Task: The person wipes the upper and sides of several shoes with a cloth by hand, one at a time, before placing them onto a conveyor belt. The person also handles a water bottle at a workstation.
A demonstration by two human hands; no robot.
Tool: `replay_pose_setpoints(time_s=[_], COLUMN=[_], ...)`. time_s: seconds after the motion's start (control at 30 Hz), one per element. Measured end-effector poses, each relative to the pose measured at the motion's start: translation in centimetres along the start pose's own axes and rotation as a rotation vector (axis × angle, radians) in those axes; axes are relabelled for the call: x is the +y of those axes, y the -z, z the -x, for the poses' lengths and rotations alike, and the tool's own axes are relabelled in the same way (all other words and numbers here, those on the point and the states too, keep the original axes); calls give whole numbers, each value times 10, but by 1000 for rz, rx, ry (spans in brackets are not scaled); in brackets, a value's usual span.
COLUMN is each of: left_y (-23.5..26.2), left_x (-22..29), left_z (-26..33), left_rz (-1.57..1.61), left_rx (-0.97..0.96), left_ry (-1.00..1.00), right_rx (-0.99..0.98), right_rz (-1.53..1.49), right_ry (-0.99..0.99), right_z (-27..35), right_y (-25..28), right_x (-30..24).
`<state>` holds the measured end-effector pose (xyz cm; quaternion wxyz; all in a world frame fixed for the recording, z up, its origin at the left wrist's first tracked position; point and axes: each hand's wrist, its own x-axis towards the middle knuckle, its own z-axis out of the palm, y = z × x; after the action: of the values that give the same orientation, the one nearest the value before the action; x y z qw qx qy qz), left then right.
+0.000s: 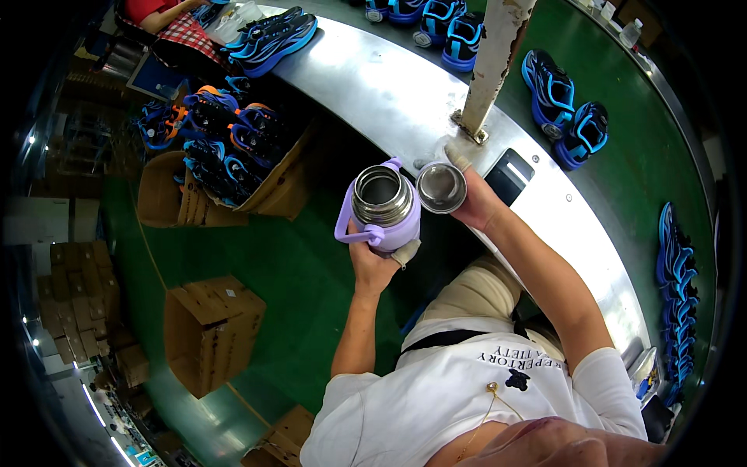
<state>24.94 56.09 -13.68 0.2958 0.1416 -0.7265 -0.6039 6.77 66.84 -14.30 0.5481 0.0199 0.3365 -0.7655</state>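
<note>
A lilac vacuum flask [403, 230] with a steel mouth and a carrying loop stands uncapped in my left hand [372, 265], whose fingers wrap round its body from below. Its inside looks dark, so any contents are hidden. Close beside the mouth, a round steel cup or lid [441, 188] is gripped by my right hand [476, 201], with its hollow side facing up. Pale coverings show on some fingertips. Just past my right hand, a dark phone [508, 177] lies on the metal worktop.
A curved metal worktop [350, 74] runs along a green conveyor belt [622, 97] carrying blue-black shoes [551, 89]. A rusty white post [494, 66] rises from it. Left are a carton of shoes [272, 183] and an open carton [214, 331]. Another person [167, 19] sits far left.
</note>
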Motion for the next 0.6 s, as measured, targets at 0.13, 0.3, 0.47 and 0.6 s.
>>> replay_pose_setpoints(time_s=[0.13, 0.3, 0.47, 0.6], left_y=[0, -8, -25, -35], left_x=[-10, -10, -12, -25], left_z=[-8, -22, -35, -37], left_rz=[-8, 16, -65, -110], left_rx=[-19, -9, -30, -37], left_ry=[22, 33, -70, -51], right_rx=[110, 163, 287, 412], right_rz=[119, 366, 1140, 1618], right_ry=[21, 19, 623, 1013], right_z=[0, -15, -36, -30], right_y=[0, 2, 29, 27], right_x=[-2, -27, -25, -27])
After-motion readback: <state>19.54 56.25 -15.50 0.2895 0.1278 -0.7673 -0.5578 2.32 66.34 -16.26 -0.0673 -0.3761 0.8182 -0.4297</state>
